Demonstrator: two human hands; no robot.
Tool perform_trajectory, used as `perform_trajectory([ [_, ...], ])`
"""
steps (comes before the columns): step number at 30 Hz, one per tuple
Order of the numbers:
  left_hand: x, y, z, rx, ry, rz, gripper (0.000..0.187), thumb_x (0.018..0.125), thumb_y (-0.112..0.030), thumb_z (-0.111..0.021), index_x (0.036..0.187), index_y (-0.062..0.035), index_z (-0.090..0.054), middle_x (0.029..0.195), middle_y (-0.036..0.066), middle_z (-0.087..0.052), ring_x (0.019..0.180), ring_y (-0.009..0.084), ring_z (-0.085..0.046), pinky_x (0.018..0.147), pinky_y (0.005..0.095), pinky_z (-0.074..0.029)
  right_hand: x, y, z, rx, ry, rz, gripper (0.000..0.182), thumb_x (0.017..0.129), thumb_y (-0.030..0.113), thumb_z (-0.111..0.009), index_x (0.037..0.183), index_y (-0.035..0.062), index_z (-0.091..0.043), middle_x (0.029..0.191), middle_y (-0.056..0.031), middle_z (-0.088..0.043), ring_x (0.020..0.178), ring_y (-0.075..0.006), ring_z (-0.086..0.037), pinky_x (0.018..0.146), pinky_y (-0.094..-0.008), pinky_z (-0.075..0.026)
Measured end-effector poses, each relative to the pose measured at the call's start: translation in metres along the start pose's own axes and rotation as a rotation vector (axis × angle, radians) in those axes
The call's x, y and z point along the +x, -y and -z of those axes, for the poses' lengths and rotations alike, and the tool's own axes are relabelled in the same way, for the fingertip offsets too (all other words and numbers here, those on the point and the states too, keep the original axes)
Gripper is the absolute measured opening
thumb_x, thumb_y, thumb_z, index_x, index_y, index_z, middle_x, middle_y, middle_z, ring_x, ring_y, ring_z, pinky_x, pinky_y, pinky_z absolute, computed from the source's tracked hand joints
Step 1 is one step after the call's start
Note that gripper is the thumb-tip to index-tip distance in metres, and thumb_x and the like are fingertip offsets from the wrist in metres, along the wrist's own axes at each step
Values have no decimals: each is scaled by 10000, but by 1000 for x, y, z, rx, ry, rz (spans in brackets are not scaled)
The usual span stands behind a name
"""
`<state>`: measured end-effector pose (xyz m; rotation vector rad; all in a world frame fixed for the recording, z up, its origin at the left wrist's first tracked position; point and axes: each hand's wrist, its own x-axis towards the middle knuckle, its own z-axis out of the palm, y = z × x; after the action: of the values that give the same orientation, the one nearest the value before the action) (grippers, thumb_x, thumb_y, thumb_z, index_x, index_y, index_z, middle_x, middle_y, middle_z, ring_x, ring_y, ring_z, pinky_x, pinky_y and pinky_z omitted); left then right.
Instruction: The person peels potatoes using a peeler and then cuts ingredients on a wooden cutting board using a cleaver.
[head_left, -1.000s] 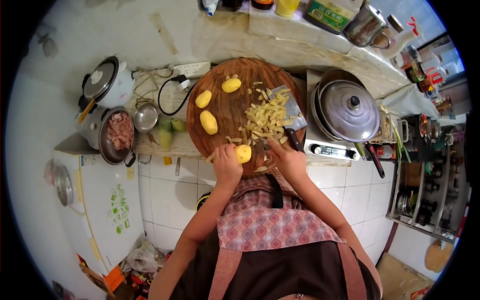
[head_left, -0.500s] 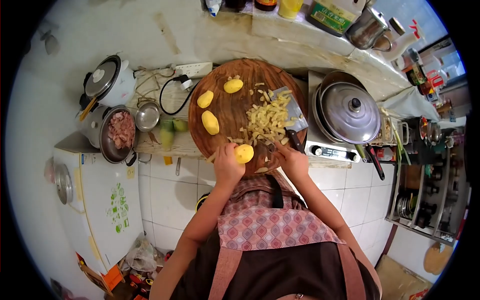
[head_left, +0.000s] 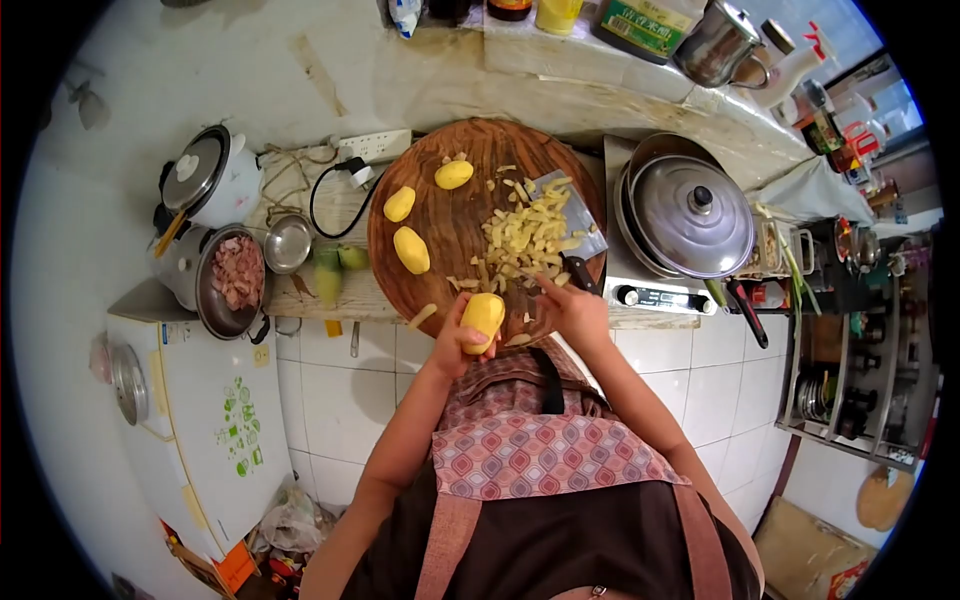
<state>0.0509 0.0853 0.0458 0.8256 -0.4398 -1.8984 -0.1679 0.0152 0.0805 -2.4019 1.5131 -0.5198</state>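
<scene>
In my left hand (head_left: 458, 345) is a peeled yellow potato (head_left: 484, 316), gripped with the fingers around it, just over the near edge of a round wooden cutting board (head_left: 450, 225). My right hand (head_left: 575, 315) hovers by the board's near right edge, fingers partly stretched and apart, tips close to scraps beside the pile of cut potato pieces (head_left: 525, 230); I see nothing clearly held in it. A cleaver (head_left: 580, 225) lies on the board right of the pile, its dark handle near my right hand. Peeled potatoes (head_left: 411, 250) lie on the board's left side. A pale strip (head_left: 423, 315) lies at its near left edge.
To the right, a lidded wok (head_left: 695, 220) sits on a cooktop (head_left: 665, 299). On the left are a pan of cut raw meat (head_left: 237, 273), a small metal bowl (head_left: 289, 243), green vegetables (head_left: 328, 270) and a rice cooker (head_left: 205, 180). A power strip (head_left: 375, 146) lies behind the board.
My left hand has drawn slightly toward my body and turned, so the potato now stands lengthwise in it. My right hand's fingers have shifted a little. The whole view has moved slightly.
</scene>
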Motion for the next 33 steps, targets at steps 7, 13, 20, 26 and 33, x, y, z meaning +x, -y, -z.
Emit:
perform_trajectory([
  [7, 3, 3, -1, -397, -126, 39, 367, 971, -363, -472, 1171, -56, -498, 893, 152, -578, 590, 200, -564, 427, 258, -418, -4, 28, 21, 179, -36, 165, 408, 794, 272, -745, 1189, 198, -678, 688, -60, -641, 534, -245, -607, 484, -351, -474],
  [13, 6, 3, -6, -614, 184, 117, 534, 999, -528, -355, 1159, -55, -541, 887, 133, -580, 660, 210, -585, 484, 268, -449, 4, 2, -10, 79, -4, -82, 436, 796, 217, -733, 1224, 216, -652, 727, -95, -653, 566, -270, -631, 505, -369, -489],
  [20, 4, 5, -6, -720, 127, 181, 538, 995, -526, -320, 1162, -70, -552, 785, 107, -547, 632, 188, -487, 550, 282, -390, -10, 27, 0, 151, -39, 161, 461, 801, 242, -728, 1252, 238, -634, 703, -66, -596, 514, -249, -590, 440, -361, -457],
  [26, 6, 8, -3, -816, 398, 179, 506, 995, -497, -354, 1156, -69, -570, 841, 130, -561, 679, 203, -496, 574, 285, -408, -3, 2, -19, 86, -77, -47, 440, 808, 248, -724, 1240, 220, -643, 763, -81, -645, 559, -274, -617, 487, -376, -474],
  [33, 8, 9, -1, -857, 22, 158, 454, 1003, -395, -377, 1199, -24, -551, 1039, 142, -596, 865, 271, -546, 694, 373, -483, -9, 29, 6, 219, -117, 148, 443, 819, 274, -717, 1253, 227, -638, 670, -53, -569, 508, -252, -577, 457, -360, -453],
])
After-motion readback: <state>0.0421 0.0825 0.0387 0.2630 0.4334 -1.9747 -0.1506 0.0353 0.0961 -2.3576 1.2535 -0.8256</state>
